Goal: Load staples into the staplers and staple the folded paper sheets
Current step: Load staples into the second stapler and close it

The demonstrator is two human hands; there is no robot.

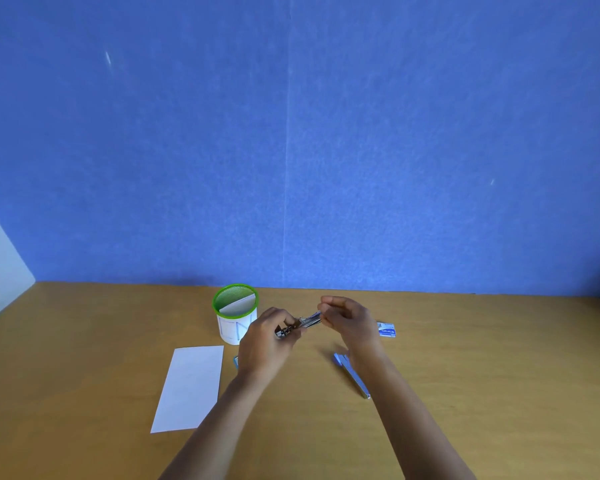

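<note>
Metallic stapler (307,322) is being held above the surface (465,375): the left hand (267,341) is curling its grip round one end, the right hand (347,320) is pinching the other. Loading seems in hand; next, a strip from the staple box (386,329) needs seating straight in its channel

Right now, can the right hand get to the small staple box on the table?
Probably yes. The staple box lies just beside the right hand, with nothing between them. That hand pinches the end of the silver stapler though, so it would likely have to let go first.
</note>
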